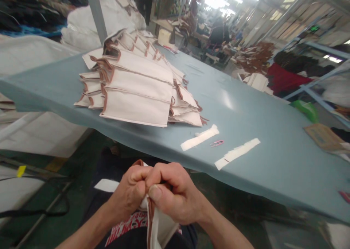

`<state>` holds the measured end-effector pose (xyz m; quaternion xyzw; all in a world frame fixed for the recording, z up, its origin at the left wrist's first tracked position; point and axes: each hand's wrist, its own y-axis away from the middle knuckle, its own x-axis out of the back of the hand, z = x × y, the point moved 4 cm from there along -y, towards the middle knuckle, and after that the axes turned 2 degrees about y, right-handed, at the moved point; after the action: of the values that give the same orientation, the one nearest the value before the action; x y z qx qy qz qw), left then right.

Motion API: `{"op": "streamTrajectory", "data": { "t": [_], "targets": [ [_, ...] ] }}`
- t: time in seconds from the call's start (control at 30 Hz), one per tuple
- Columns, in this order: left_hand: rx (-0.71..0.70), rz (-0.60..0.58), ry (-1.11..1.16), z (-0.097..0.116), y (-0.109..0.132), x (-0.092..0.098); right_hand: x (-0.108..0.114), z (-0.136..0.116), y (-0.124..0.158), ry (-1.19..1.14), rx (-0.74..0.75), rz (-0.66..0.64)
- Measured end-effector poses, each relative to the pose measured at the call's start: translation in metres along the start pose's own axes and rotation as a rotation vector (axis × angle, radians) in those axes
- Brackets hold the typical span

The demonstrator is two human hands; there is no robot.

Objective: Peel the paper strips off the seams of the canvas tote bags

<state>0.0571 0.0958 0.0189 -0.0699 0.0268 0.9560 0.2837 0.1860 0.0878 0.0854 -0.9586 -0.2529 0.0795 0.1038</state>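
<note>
Close to my body, both hands pinch a cream fabric piece with brown edging, which hangs down below them. My left hand is closed on its upper edge, and a bit of brown trim pokes out above the fingers. Pressed against it, my right hand grips the same edge between thumb and bent forefinger. The exact spot between the fingertips is hidden. On the table ahead lie pink thread snips, between one white strip and another white strip.
A large pile of cream fabric pieces with brown edges covers the left part of the blue-green table. A grey post rises behind it. Shelving with fabric stands at the right. A white strip lies near my lap.
</note>
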Motion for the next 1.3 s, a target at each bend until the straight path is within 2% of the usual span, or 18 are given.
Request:
{"op": "streamTrajectory", "data": {
  "t": [0.1, 0.17, 0.23, 0.33, 0.43, 0.53, 0.67, 0.77, 0.9, 1.07, 1.2, 1.3],
  "targets": [
    [0.021, 0.011, -0.067, -0.006, -0.001, 0.004, 0.009, 0.007, 0.001, 0.019, -0.082, -0.043],
    [0.002, 0.033, -0.122, 0.0, -0.001, 0.013, 0.016, 0.008, 0.001, 0.076, -0.135, -0.079],
    [-0.046, 0.03, -0.184, 0.014, -0.001, 0.022, 0.022, 0.004, -0.001, 0.139, -0.133, -0.104],
    [-0.139, -0.037, -0.281, 0.043, -0.001, 0.032, 0.029, -0.008, -0.007, 0.242, -0.107, -0.129],
    [-0.285, -0.138, -0.474, 0.07, -0.001, 0.034, 0.033, -0.018, -0.013, 0.318, -0.106, -0.162],
    [-0.376, -0.183, -0.6, 0.085, -0.003, 0.034, 0.038, -0.025, -0.018, 0.345, -0.083, -0.18],
    [-0.381, -0.192, -0.624, 0.095, -0.009, 0.036, 0.042, -0.021, -0.022, 0.353, -0.102, -0.166],
    [-0.332, -0.185, -0.646, 0.1, -0.014, 0.038, 0.044, -0.012, -0.023, 0.315, -0.148, -0.159],
    [-0.205, -0.212, -0.602, 0.094, -0.012, 0.035, 0.041, -0.004, -0.024, 0.217, -0.207, -0.17],
    [-0.115, -0.075, -0.374, 0.063, 0.0, 0.035, 0.034, 0.0, -0.024, 0.085, -0.23, -0.204],
    [0.008, -0.054, -0.266, 0.031, 0.005, 0.047, 0.036, 0.0, -0.024, 0.105, -0.283, -0.21],
    [0.104, -0.076, -0.22, 0.017, 0.006, 0.058, 0.04, -0.001, -0.024, 0.126, -0.293, -0.22]
  ]
}}
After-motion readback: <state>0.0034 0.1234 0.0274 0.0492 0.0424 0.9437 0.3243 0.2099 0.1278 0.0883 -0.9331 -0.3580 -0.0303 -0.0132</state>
